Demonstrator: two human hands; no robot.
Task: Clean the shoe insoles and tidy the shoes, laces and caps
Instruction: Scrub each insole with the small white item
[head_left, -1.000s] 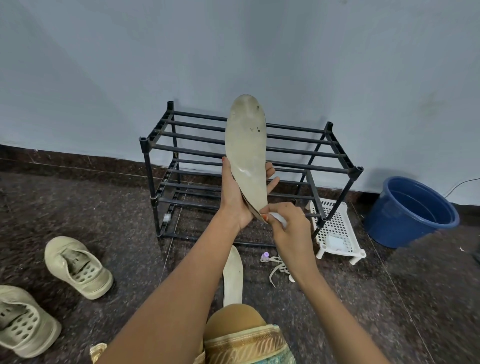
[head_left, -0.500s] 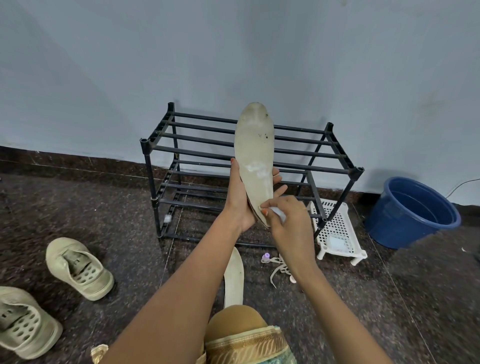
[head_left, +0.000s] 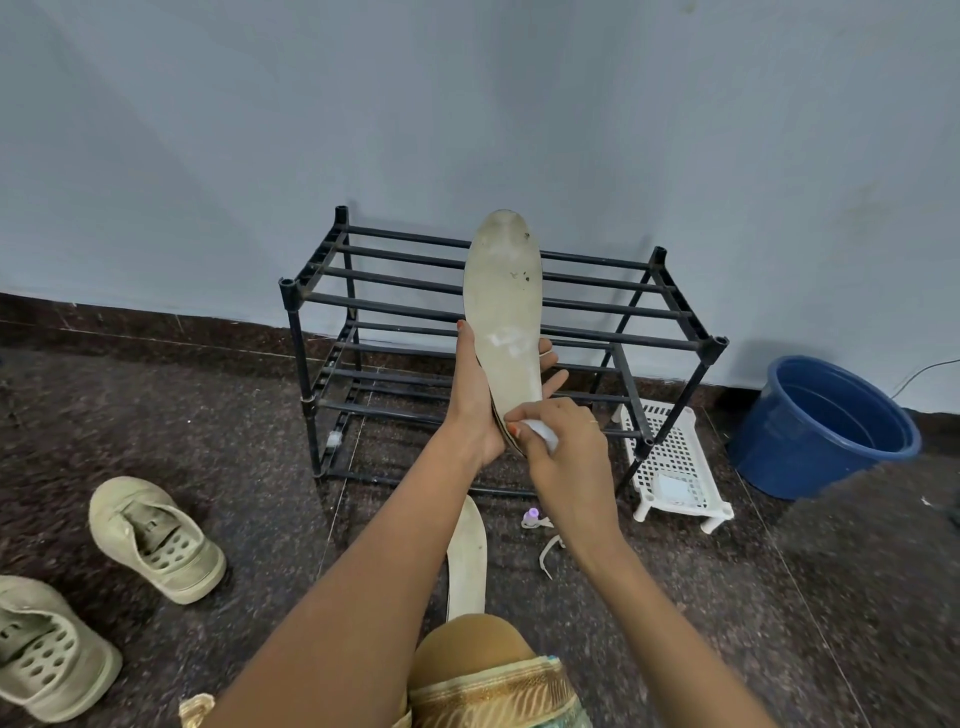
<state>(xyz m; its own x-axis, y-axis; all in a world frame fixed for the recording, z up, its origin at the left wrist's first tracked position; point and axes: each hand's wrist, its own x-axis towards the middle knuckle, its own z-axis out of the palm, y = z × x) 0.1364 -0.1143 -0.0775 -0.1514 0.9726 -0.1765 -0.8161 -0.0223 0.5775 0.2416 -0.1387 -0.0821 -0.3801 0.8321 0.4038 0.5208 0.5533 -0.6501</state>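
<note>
A pale, stained insole (head_left: 503, 306) stands upright in front of the black rack, toe end up. My left hand (head_left: 475, 400) grips its lower half from behind, thumb on the left edge. My right hand (head_left: 563, 449) pinches a small white wipe (head_left: 543, 432) against the insole's heel end. A second insole (head_left: 467, 558) lies flat on the floor, partly hidden by my left arm and knee. Two beige shoes, one (head_left: 156, 538) nearer the rack and one (head_left: 47, 647) at the left edge, sit on the floor. A lace (head_left: 549, 552) and a small purple cap (head_left: 531, 517) lie near the rack.
A black two-tier shoe rack (head_left: 597, 338) stands against the blue wall. A white perforated plastic stand (head_left: 675, 467) with a white piece on it sits at its right foot. A blue bucket (head_left: 826, 426) stands farther right. My knee (head_left: 472, 654) is at the bottom centre.
The insole has shifted slightly right and lower in my left hand's grip. My right hand with the wipe has stayed at the heel end, moving a little along it.
</note>
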